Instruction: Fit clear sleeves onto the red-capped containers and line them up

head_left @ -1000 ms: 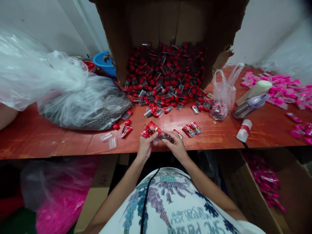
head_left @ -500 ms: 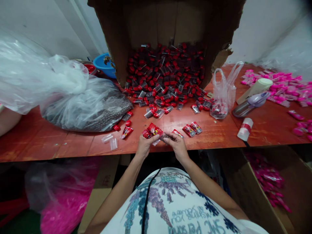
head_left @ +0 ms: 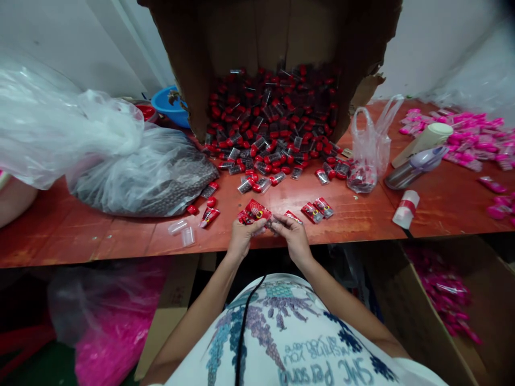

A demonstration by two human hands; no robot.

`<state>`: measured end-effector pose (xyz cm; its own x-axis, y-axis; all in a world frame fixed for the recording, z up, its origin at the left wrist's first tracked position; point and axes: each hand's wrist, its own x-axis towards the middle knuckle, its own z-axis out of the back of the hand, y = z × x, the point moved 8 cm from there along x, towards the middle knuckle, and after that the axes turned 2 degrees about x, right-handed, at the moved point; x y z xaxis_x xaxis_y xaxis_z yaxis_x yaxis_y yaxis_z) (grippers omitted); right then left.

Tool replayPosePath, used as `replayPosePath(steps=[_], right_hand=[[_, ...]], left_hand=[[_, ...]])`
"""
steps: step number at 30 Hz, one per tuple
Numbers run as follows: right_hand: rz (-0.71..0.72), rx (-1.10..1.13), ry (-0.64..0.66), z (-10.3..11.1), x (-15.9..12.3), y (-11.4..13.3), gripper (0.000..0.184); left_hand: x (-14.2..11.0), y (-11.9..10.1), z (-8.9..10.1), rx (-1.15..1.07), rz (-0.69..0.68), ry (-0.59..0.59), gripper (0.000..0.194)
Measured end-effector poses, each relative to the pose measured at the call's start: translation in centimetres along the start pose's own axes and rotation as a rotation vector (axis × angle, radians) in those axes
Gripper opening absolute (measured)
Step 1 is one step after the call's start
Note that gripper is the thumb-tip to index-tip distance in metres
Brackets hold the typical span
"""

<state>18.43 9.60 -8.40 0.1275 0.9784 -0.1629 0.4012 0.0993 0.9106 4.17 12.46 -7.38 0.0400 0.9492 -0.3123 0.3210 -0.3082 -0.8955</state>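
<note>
My left hand is closed on several red printed sachets that fan out above its thumb. Close beside it, my right hand pinches a small clear piece with dark contents, partly covered by my fingers. The two hands almost meet at the table's front edge. A little beyond my right fingers lies a single red packet, and to its right are two filled packets. Left of my hands rest another red packet, red caps and empty clear containers.
A torn cardboard box spills many red-capped containers onto the red table. At left sits a plastic bag of dark beads. To the right are a carrier bag, bottles, a white roll and pink pieces.
My hands have stayed together at the table edge. The right fingers have closed further over the dark-filled piece, and the sachets have shifted slightly to the right. The view has moved a little.
</note>
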Motion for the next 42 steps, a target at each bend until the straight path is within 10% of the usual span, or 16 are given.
replayPosePath(steps=[26,42], right_hand=[[0.404,-0.446,0.075,-1.4,-1.5,4.3,0.033],[0.317,-0.411,0.053,-1.4,-1.9,2.9,0.017]], left_hand=[[-0.2,-2.8,-1.0,0.05,-0.124,0.07,0.04],[-1.0,-3.8,-2.8,0.2,-0.206,0.011,0.027]])
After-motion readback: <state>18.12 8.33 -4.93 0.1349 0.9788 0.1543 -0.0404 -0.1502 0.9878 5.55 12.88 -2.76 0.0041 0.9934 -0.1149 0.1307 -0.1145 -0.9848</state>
